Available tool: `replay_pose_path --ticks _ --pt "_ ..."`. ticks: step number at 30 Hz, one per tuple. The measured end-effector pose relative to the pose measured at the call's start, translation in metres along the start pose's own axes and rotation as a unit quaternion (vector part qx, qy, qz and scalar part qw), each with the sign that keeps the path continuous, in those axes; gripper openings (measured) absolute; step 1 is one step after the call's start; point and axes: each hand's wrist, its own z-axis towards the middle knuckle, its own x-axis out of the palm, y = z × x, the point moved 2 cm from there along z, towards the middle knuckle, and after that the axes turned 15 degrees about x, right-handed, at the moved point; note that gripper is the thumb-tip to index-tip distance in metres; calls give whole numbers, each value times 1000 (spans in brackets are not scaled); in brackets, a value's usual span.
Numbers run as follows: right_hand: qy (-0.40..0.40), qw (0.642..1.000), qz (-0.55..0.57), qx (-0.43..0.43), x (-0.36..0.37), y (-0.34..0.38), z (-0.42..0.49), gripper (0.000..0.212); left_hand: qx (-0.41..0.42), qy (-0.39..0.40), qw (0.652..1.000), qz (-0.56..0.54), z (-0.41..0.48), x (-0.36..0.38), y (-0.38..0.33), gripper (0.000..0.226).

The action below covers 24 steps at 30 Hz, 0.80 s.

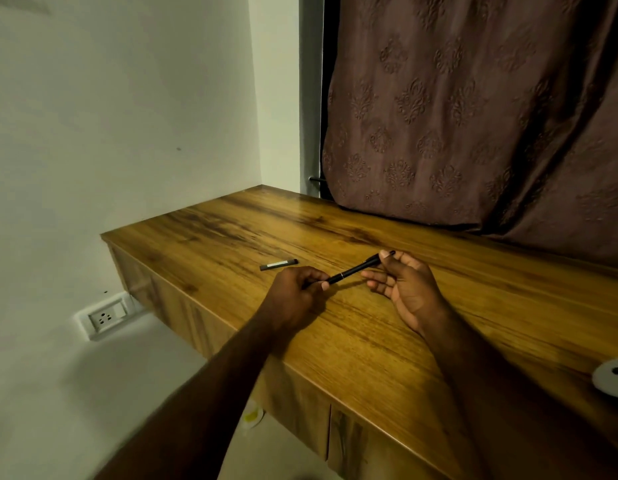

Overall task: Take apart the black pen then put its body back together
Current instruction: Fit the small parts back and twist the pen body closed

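- holding the black pen [352,270] in the air above a wooden table [369,341], slanted from the left hand [293,296] up and away to the right hand [404,289].
- clenching the pen's near end in the left hand, fingers curled over it, tip hidden inside the fist.
- pinching the far end between right thumb and forefinger, other fingers loosely spread beneath the barrel.
- lying flat just beyond the left knuckles, touched by neither hand: a loose dark piece [278,265] with a pale strip, likely the cap or a removed section, too small to say which.
- showing just past the left fingertips: a thin bright ring on the barrel, seemingly the joint.
- judged partway: one part off, barrel apparently in one length; unclear whether awaiting unscrewing or already rejoined.
- resting at the table edge, well right of the right forearm: a white device [614,377].
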Motion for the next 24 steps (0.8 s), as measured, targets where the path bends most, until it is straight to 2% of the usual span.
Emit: replay_pose_path --ticks 3,8,12,15,17,21,24 --pt "33 999 19 13 14 -3 -1 13 -37 -20 996 -80 2 -3 -2 11" --pt "42 999 -12 11 40 -9 -4 15 -25 -73 989 -127 -2 -5 -10 12" --pt "-15 994 106 -17 50 17 0 18 -29 -132 978 -158 -4 -12 -16 13" --pt "-65 971 228 -18 56 40 5 21 -47 -192 950 -241 -6 -6 -22 13" --pt "-77 958 277 -10 62 52 8 26 -47 -223 940 -253 -7 -1 -26 15" --pt "-7 958 285 -7 69 62 11 60 -67 -226 945 -226 -8 6 -26 12" --pt "62 959 275 -27 74 59 11 65 -72 -183 955 -223 -9 9 -23 14"
